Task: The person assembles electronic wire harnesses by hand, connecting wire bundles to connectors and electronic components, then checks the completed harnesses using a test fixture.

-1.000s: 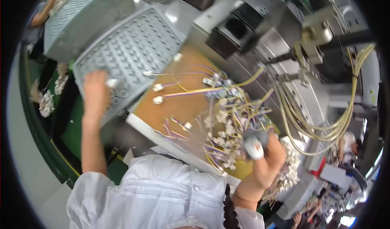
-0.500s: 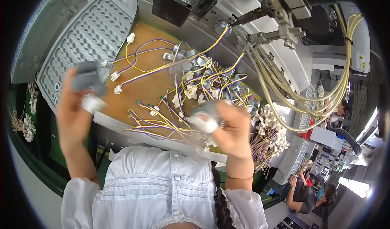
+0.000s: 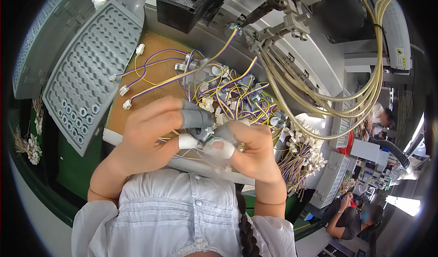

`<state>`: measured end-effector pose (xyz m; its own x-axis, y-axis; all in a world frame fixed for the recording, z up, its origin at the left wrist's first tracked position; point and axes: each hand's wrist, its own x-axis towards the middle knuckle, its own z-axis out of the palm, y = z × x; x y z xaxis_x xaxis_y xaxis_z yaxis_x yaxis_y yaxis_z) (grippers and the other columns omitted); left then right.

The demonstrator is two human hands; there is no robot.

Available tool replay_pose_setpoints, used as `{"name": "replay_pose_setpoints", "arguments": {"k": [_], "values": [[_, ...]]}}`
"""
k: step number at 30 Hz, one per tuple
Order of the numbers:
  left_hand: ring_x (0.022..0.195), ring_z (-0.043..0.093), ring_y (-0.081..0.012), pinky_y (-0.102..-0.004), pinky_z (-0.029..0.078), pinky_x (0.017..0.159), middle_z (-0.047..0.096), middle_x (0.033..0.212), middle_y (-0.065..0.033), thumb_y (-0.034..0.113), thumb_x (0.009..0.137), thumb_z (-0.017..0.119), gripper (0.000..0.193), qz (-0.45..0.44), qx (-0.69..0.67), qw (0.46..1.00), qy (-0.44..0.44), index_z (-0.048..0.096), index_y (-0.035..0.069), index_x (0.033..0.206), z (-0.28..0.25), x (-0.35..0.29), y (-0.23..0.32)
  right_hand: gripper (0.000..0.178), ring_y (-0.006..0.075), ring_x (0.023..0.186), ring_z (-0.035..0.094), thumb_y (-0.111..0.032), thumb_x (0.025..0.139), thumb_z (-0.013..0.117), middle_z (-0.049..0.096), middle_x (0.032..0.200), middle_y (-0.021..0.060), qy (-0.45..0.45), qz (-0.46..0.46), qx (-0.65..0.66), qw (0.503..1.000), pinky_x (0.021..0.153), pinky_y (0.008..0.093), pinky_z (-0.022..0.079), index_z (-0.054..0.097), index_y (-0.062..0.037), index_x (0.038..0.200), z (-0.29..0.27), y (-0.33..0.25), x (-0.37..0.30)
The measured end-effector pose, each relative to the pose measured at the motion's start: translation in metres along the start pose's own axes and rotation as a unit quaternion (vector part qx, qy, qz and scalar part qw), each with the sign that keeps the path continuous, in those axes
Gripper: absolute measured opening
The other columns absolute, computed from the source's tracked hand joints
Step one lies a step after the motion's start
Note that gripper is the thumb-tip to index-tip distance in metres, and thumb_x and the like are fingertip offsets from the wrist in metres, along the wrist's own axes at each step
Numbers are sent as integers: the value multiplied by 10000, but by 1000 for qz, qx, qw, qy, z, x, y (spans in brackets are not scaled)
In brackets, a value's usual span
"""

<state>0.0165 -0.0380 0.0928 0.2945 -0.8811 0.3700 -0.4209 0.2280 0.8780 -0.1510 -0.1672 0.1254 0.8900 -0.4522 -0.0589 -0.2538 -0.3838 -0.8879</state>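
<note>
In front of my chest my hands meet over the near edge of the brown work mat [image 3: 155, 42]. My left hand [image 3: 153, 129], with grey covers on the fingers and a white one on the thumb, pinches a small metallic part [image 3: 200, 133], mostly hidden by the fingertips. Against it my right hand [image 3: 251, 152] is closed, thumb and covered finger pressed together; what it grips there is hidden. Just beyond lies a tangled heap of yellow-and-purple wires [image 3: 223, 97] with white connectors and small round metal parts.
A grey dimpled tray [image 3: 98, 60] holding several small round parts leans at the left. A metal machine with clear hoses [image 3: 315, 104] rises at the far right, a wired part at its tip [image 3: 235, 28]. A wire bundle [image 3: 301, 159] lies right; co-workers [image 3: 351, 216] sit beyond.
My left hand has come from beside the tray to the middle, meeting my right hand. A small metallic part now shows between them. The whole view has shifted slightly.
</note>
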Motion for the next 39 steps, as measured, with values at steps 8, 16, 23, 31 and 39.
{"name": "replay_pose_setpoints", "arguments": {"k": [8, 16, 23, 31, 39], "values": [[703, 617, -227, -295, 491, 600, 609, 873, -113, -55, 579, 632, 297, 27, -33, 999, -32, 651, -9, 872, 11, 8, 9, 153, 83, 459, 460, -155, 756, 682, 524, 539, 24, -107, 38, 107, 988, 441, 240, 344, 632, -15, 721, -23, -9, -2], [678, 606, -199, -273, 480, 578, 599, 859, -105, -53, 564, 629, 301, 19, -67, 992, -102, 650, -11, 862, 10, 12, 14, 163, 69, 458, 489, -146, 752, 691, 544, 534, 20, -187, 78, 127, 971, 431, 228, 357, 637, 2, 711, -38, -13, 0], [648, 580, -200, -289, 462, 547, 563, 818, -112, -28, 565, 657, 286, 49, -48, 997, -34, 631, -13, 850, 17, 17, 13, 335, 73, 488, 380, -238, 771, 727, 458, 520, 36, -99, 84, 118, 984, 451, 272, 336, 529, 1, 644, -35, -18, -2], [662, 587, -186, -276, 463, 564, 576, 858, -106, 10, 602, 692, 281, 19, -11, 999, -26, 636, -3, 876, 13, 9, 8, 323, 164, 460, 433, -275, 751, 730, 471, 540, 78, -85, -17, 14, 996, 452, 298, 357, 570, -15, 645, -48, -7, -24], [800, 585, -163, -264, 471, 689, 587, 945, -83, 65, 674, 737, 353, -92, -196, 976, 36, 610, -31, 989, 6, 5, -4, 228, 183, 491, 571, -196, 783, 637, 591, 599, 115, 346, 249, -226, 876, 443, 308, 413, 639, 23, 846, -136, 75, -86]]}}
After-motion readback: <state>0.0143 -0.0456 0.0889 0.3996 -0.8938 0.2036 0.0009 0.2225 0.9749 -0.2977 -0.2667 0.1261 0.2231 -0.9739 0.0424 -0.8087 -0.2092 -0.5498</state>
